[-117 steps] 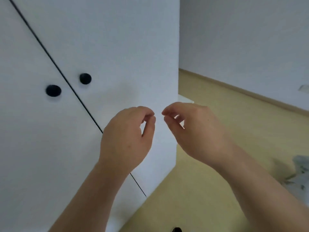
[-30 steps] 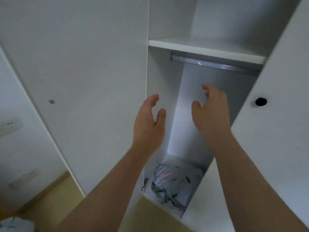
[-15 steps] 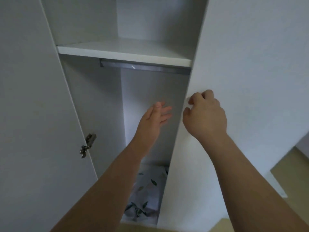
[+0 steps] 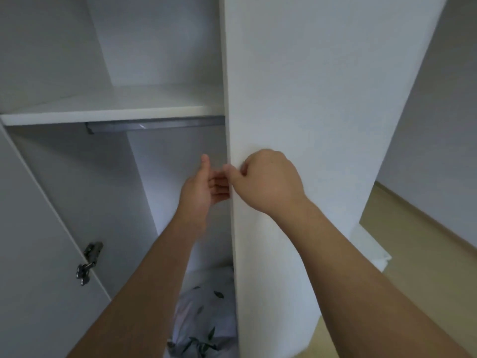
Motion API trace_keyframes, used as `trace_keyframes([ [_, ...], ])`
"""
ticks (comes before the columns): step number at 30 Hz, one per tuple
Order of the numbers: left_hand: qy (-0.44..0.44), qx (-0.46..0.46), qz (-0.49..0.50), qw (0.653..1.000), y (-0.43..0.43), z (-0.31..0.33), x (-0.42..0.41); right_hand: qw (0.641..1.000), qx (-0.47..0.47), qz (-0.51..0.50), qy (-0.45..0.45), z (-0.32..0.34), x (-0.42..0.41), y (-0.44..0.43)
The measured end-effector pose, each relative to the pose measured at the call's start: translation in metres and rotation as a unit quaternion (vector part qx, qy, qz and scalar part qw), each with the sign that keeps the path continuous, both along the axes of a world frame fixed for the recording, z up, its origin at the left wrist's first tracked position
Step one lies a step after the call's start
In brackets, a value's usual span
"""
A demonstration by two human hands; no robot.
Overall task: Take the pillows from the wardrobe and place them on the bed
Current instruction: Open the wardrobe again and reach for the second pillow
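Head view — pillow [image 4: 204,321] low in wardrobe [image 4: 116,104], well below fingers [image 4: 219,182]; right hand [image 4: 268,182] grips door [image 4: 309,99], left hand [image 4: 198,188] relaxed.

No legible text or labels.

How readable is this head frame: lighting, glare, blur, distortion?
Head view: dim, flat light, with the wardrobe interior in shadow; a small glare spot on the hanging rail; the wide angle bends the door and shelf edges; left hand and right hand slightly soft; leaf-print pillow dark, partly hidden behind the door.
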State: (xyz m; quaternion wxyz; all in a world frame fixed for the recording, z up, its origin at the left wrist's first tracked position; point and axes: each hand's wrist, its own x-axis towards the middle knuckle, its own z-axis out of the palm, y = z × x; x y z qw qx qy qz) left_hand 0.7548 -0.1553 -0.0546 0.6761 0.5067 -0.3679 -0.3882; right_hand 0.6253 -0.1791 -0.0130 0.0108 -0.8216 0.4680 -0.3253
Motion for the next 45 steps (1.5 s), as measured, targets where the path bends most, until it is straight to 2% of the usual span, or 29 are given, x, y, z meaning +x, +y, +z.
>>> trace_keyframes([
  [6,-0.055,-0.007,-0.027,0.998,0.024,0.006,-0.033,1.000,0.001,-0.016,-0.016,0.004,-0.049,0.044],
  [12,-0.079,0.002,-0.133,0.988,0.049,0.004,-0.074,0.999,-0.004,-0.032,-0.034,0.006,-0.107,0.082],
  [23,-0.128,0.015,-0.353,0.927,0.081,0.016,-0.154,0.992,-0.029,-0.110,-0.062,0.011,-0.211,0.125],
  [27,-0.124,0.027,-0.387,0.913,0.081,0.018,-0.190,0.984,-0.043,-0.144,-0.096,0.010,-0.245,0.135],
  [35,-0.120,0.049,-0.468,0.874,0.074,0.014,-0.255,0.951,-0.062,-0.259,-0.155,0.002,-0.308,0.143],
  [42,-0.047,0.083,-0.529,0.843,0.058,0.008,-0.301,0.911,-0.062,-0.384,-0.136,0.000,-0.349,0.143],
  [45,-0.044,0.087,-0.548,0.831,0.050,0.005,-0.319,0.896,-0.046,-0.416,-0.146,-0.001,-0.360,0.139],
])
